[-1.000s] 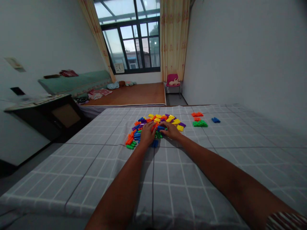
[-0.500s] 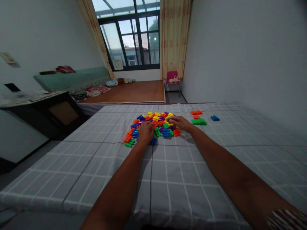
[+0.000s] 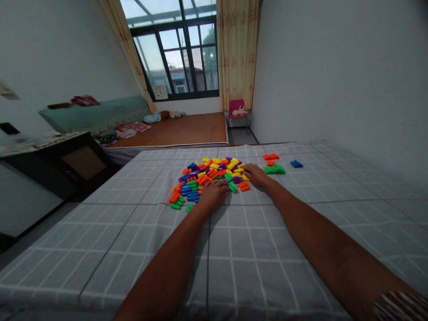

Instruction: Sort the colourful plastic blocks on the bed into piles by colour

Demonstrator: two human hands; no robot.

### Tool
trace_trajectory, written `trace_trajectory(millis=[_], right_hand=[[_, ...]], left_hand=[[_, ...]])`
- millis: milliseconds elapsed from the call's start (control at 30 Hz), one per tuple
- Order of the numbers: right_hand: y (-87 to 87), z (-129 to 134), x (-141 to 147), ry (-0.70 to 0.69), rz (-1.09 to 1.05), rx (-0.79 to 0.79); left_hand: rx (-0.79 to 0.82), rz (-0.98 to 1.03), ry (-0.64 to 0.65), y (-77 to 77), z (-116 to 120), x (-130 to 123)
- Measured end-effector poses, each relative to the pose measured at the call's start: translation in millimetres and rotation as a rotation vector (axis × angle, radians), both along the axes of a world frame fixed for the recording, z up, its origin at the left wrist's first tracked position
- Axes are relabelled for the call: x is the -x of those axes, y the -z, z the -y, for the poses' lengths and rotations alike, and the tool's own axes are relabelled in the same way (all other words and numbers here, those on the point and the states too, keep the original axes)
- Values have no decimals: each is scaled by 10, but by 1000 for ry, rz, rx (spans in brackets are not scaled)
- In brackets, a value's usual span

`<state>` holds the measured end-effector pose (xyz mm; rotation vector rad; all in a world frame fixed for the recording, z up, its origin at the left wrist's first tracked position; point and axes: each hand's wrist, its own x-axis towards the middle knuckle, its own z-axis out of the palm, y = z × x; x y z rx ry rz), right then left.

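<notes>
A pile of colourful plastic pieces (image 3: 214, 171) in orange, yellow, blue, green and purple lies on the checked cloth. My left hand (image 3: 214, 195) rests over the near edge of the pile, fingers spread and covering some pieces. At the pile's right edge, beside yellow pieces, is my right hand (image 3: 255, 174), its fingers bent and partly apart; no held piece shows. Right of it lie orange pieces (image 3: 271, 157) and green pieces (image 3: 274, 169), with a small blue group (image 3: 296, 164) farther right.
The checked cloth (image 3: 154, 258) covers the table. Beyond it are a low brown bed (image 3: 187, 127) and a pink chair (image 3: 237, 106). A dark cabinet (image 3: 76, 158) stands at the left, and a white wall runs along the right.
My left hand has moved right and nearer along the pile's front, uncovering blue and green pieces. My right hand has shifted slightly right, off the yellow pieces. The view has turned a little.
</notes>
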<state>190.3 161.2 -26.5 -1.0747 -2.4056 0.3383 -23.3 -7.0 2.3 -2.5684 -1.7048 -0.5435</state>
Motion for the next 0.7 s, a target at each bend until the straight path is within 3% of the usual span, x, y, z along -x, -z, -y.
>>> trace_trajectory(millis=[100, 200, 367, 533, 633, 700], right_hand=[[-34, 30, 18, 61, 56, -20], [-76, 10, 1, 32, -8, 24], [-254, 52, 1, -142, -210, 173], [-480, 354, 195, -452, -275, 400], [-480, 472, 311, -501, -256, 470], [-457, 487, 337, -472, -245, 489]], left_hand=[[-16, 52, -26, -11, -21, 32], [-28, 127, -85, 11, -53, 50], [-112, 307, -121, 35, -100, 67], [-145, 617, -93, 78, -156, 40], [-41, 770, -56, 154, -223, 55], [-30, 794, -98, 191, -254, 88]])
